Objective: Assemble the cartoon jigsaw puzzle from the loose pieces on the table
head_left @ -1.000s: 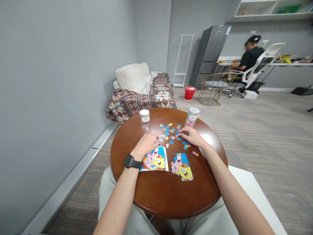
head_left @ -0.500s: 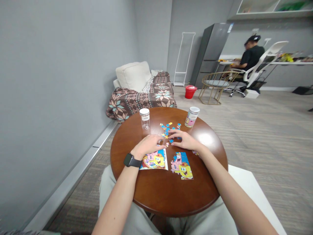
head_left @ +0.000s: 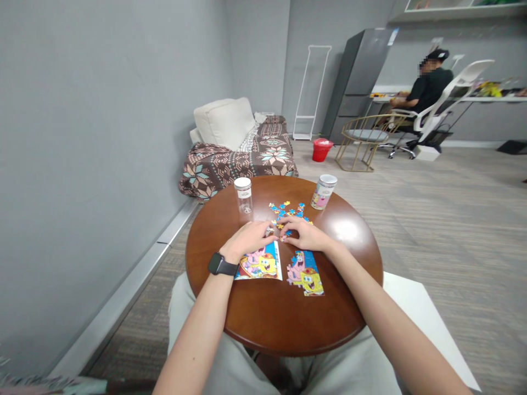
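Note:
My left hand (head_left: 252, 239), with a dark watch on its wrist, rests above the printed reference picture (head_left: 260, 265). Its fingers and thumb are apart around a small pale puzzle piece (head_left: 269, 231). Opposite it, my right hand (head_left: 305, 234) is curled, its thumb and a finger closing on a pinkish puzzle piece (head_left: 283, 238); the fingers partly hide it. Loose blue and yellow puzzle pieces (head_left: 281, 213) lie spread just beyond both hands. Closer to me is a partly joined puzzle (head_left: 306, 275) with pink and yellow cartoon figures and an uneven left edge.
A clear jar with a white lid (head_left: 244, 196) stands at the table's back left. A printed canister (head_left: 323, 192) stands back right on the round wooden table (head_left: 272, 329). Farther off are a covered sofa (head_left: 242, 164), a red bin (head_left: 321, 150) and a seated person (head_left: 432, 82).
My right hand has shifted slightly left and its fingers have curled in toward the pinkish piece. My left hand has barely moved. The view has tilted down a little.

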A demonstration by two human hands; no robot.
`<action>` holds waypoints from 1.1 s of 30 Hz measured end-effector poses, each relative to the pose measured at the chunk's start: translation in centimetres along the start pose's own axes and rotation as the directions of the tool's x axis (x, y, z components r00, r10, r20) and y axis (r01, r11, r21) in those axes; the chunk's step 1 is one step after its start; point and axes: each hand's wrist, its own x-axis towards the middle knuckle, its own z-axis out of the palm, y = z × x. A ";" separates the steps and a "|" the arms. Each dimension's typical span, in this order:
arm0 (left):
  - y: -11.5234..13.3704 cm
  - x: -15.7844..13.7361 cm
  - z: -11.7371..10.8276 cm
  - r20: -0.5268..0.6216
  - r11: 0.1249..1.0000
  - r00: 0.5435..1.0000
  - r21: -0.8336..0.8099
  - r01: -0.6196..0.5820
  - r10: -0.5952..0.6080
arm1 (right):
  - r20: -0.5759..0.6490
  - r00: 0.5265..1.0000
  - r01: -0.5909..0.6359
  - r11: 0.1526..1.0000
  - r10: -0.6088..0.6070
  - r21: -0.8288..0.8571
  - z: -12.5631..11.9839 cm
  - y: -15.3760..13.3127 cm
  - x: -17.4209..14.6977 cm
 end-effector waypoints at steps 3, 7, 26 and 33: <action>-0.1 0.0 0.1 0.002 1.000 1.000 0.002 0.004 -0.004 | -0.014 1.000 0.026 1.000 -0.026 -0.017 -0.2 0.0 -0.2; -0.1 0.1 0.2 0.014 1.000 1.000 0.006 0.015 -0.015 | -0.019 0.999 0.028 0.999 -0.028 -0.033 -0.3 0.0 -0.3; 0.4 0.1 -0.1 -0.014 0.997 0.998 -0.057 -0.058 0.057 | 0.035 0.997 0.061 0.996 -0.063 0.063 -0.4 -0.9 0.1; 0.1 0.1 -0.1 -0.025 0.999 1.000 -0.036 -0.014 0.013 | 0.031 0.999 -0.035 0.998 0.033 0.057 -0.4 -0.8 0.0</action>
